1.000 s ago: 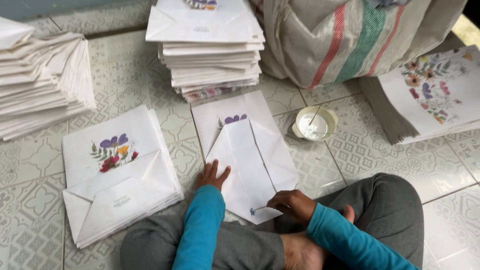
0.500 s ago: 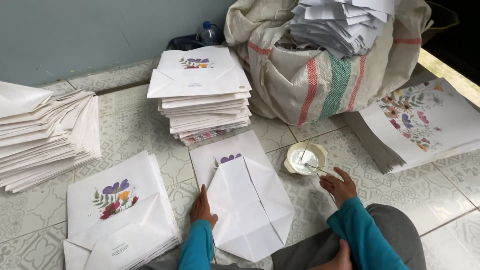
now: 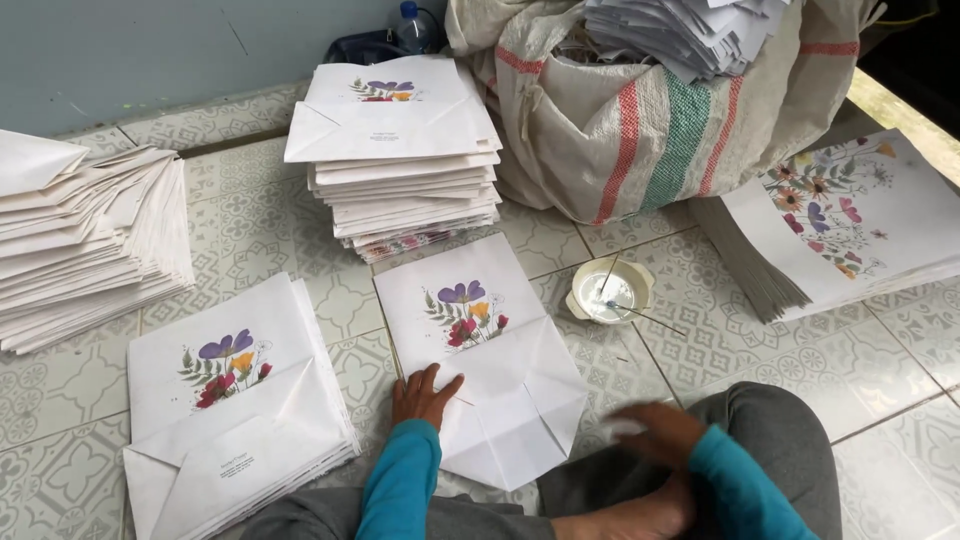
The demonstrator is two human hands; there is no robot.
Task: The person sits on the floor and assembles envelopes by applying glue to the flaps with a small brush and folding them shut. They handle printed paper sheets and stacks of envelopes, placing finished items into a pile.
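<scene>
A white paper bag with a flower print (image 3: 480, 350) lies flat on the tiled floor in front of me, its folded bottom end towards me. My left hand (image 3: 422, 394) rests flat on its left edge, fingers spread. My right hand (image 3: 658, 432) is blurred, hovering over my knee just right of the bag; I cannot make out anything in it. A small white bowl (image 3: 608, 291) with two thin sticks in it sits to the right of the bag.
A pile of finished bags (image 3: 235, 400) lies at my left, a tall stack (image 3: 395, 150) behind. More folded paper (image 3: 85, 240) is at far left, printed sheets (image 3: 850, 215) at right, and a striped sack (image 3: 650, 110) full of paper stands at the back.
My right hand has come back from the bowl to my knee. The bag's bottom flaps, open before, are now folded shut. The camera view has tilted upward.
</scene>
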